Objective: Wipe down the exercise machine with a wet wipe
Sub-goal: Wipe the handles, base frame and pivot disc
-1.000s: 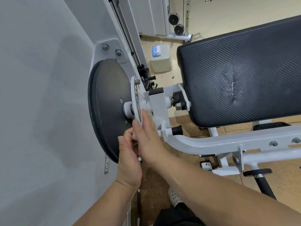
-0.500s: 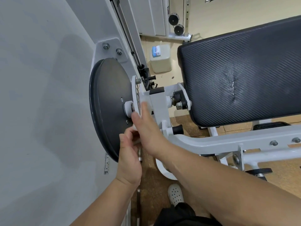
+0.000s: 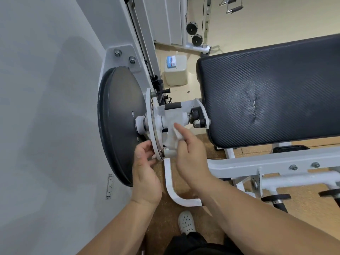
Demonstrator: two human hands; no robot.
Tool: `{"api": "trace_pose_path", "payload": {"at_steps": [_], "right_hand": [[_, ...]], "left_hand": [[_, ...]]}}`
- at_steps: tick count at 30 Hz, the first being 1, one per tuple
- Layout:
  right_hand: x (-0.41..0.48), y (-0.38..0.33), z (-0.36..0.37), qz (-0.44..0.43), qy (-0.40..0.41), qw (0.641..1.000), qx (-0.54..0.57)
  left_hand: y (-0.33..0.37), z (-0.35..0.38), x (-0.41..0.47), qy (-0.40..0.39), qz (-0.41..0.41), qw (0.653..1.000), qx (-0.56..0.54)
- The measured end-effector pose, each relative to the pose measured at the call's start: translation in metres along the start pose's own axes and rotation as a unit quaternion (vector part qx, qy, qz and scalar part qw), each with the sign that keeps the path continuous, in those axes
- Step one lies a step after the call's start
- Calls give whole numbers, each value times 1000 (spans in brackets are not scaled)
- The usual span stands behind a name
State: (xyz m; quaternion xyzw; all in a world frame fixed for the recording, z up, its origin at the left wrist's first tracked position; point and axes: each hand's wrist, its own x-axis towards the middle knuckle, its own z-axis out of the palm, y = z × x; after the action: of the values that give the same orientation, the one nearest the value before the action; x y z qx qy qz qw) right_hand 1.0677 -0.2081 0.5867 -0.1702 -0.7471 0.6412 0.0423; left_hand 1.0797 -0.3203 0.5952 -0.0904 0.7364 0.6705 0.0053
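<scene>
Pressure is coming from our right hand (image 3: 191,151). Its index finger is stretching out and pushing the wet wipe (image 3: 175,134) against the white pivot housing (image 3: 171,118), while its other fingers are curling round the bunched rest of the cloth. Our left hand (image 3: 145,170) is sitting just beside it, lower and to the left. Its thumb and fingers are curling round the bottom rim of the white plate (image 3: 151,129), seemingly steadying it.

The housing is lying straight ahead of both hands and a little above them. Its long axis is running sideways: from the dark round cover (image 3: 117,126) on the left, through the plate and housing, to the black bolt (image 3: 197,116) beside the black pad (image 3: 272,92) on the right. We are judging that the coming stroke should be following that axis rightward toward the bolt. The right hand is the nearer one, already touching, so it should be carrying the wipe while the left goes on bracing the plate.

Further out, the rest of the exercise machine (image 3: 276,162) is stretching away to the right as a white frame tube, and a curved white bar (image 3: 171,183) is hanging just below our hands.
</scene>
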Motion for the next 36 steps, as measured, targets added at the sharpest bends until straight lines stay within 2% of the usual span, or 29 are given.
{"api": "trace_pose_path", "payload": {"at_steps": [2, 3, 5, 6, 8, 9, 10, 12, 15, 18, 21, 23, 28, 30, 31, 32, 33, 34, 35, 36], "right_hand": [[18, -23, -14, -34, 68, 997, 29], [28, -31, -19, -78, 83, 993, 18], [43, -35, -20, -183, 29, 978, -93], [51, -28, -16, -224, -36, 952, -205], [59, -1, -5, -265, -132, 844, -447], [59, 12, -2, -267, -153, 792, -527], [57, 23, -2, -268, -168, 754, -575], [49, 34, -3, -273, -196, 722, -604], [50, 25, -3, -274, -179, 722, -610], [77, -5, 9, -261, -135, 755, -586], [99, -30, 16, -239, -148, 768, -576], [103, -31, 10, -240, -153, 796, -534], [96, -31, -9, -247, -84, 865, -429], [90, -50, -13, -266, -38, 905, -329], [86, -62, -12, -295, -19, 912, -284], [80, -72, -8, -330, -22, 906, -263], [75, -81, -3, -366, -58, 890, -265], [71, -86, 1, -397, -123, 859, -300], [69, -84, 3, -423, -195, 805, -367], [67, -80, 3, -449, -247, 733, -448]], "left_hand": [[2, 4, 0, 19, 6, 1000, -5], [2, 4, 0, 22, 5, 1000, -8], [1, 4, 1, 22, 1, 1000, -6], [1, 3, 1, 22, -1, 1000, -6], [-1, 1, 2, 15, -4, 1000, -1], [-1, -1, 2, 9, -6, 1000, 2], [-2, -2, 2, 5, -6, 1000, 3], [-4, -5, 3, -5, -7, 1000, 5], [-7, -9, 4, -20, 0, 1000, 11], [-9, -11, 5, -27, 6, 1000, 15], [-10, -12, 6, -37, 6, 999, 12], [-12, -14, 6, -39, 7, 999, 3], [-17, -16, 5, -57, 15, 998, 6], [-18, -17, 3, -60, 29, 998, 5], [-18, -18, 2, -60, 33, 998, 1], [-18, -19, 1, -62, 33, 998, 0], [-18, -20, -1, -69, 27, 997, -1], [-18, -21, -2, -78, 18, 997, 4], [-18, -22, -3, -85, 13, 996, 15], [-18, -24, -4, -91, 18, 995, 30]]}}
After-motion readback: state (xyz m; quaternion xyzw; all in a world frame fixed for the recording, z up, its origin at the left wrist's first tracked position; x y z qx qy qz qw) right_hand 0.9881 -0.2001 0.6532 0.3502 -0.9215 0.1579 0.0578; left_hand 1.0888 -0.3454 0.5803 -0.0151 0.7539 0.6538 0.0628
